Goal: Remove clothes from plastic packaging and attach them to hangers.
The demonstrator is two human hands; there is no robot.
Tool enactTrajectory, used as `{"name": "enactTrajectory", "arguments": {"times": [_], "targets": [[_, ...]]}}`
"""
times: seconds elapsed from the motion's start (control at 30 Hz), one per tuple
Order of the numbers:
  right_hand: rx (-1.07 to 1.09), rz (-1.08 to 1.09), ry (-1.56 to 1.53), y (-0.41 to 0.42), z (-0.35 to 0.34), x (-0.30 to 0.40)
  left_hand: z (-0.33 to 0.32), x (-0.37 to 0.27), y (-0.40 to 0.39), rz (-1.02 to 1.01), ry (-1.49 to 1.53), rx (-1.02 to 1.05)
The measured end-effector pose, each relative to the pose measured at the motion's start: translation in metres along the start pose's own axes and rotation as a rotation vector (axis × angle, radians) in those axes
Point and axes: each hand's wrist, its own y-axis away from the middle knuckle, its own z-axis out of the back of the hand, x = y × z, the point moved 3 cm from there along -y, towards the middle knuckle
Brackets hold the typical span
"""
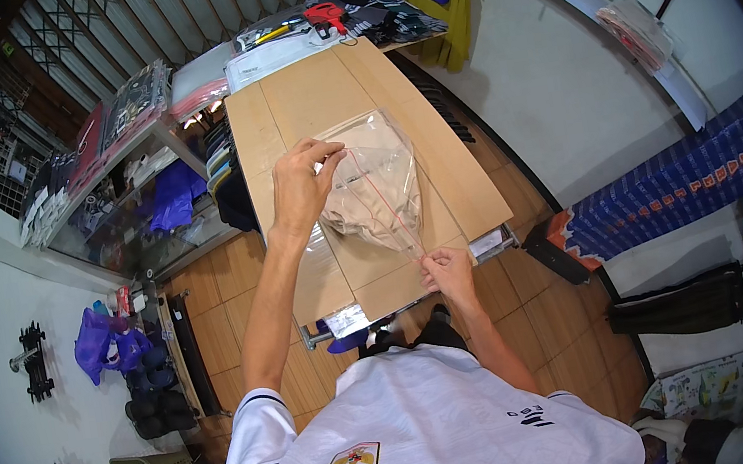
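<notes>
A folded beige garment lies inside a clear plastic bag [376,189] on the cardboard-covered table [319,98]. At the bag's upper left, my left hand [305,179] pinches the plastic edge between thumb and fingers. My right hand [449,276] grips the narrowed lower corner of the bag, near the table's front edge. A thin red line [381,195] runs across the plastic from one hand to the other; whether it is a seal strip or a string I cannot tell.
Behind the table's far end are a red price-label gun [325,18], a yellow-handled tool [273,33] and stacked packaged clothes. A glass display case [127,194] stands at the left. At the right, a long blue box [674,181] projects near the table corner.
</notes>
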Motion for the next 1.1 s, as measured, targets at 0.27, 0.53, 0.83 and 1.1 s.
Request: {"name": "enactTrajectory", "arguments": {"times": [0.27, 0.53, 0.83, 1.1], "targets": [[-0.086, 0.048, 0.040, 0.010, -0.001, 0.009, 0.004, -0.018, 0.009, -0.122, 0.120, 0.188], [-0.178, 0.426, 0.398, 0.033, -0.014, 0.021, -0.036, 0.075, 0.047, 0.113, 0.004, 0.204], [-0.182, 0.763, 0.818, 0.019, -0.048, 0.051, -0.079, 0.170, 0.039, 0.420, -0.295, 0.284], [-0.237, 0.790, 0.934, -0.008, -0.054, 0.033, -0.079, 0.203, 0.010, 0.585, -0.437, 0.438]]}}
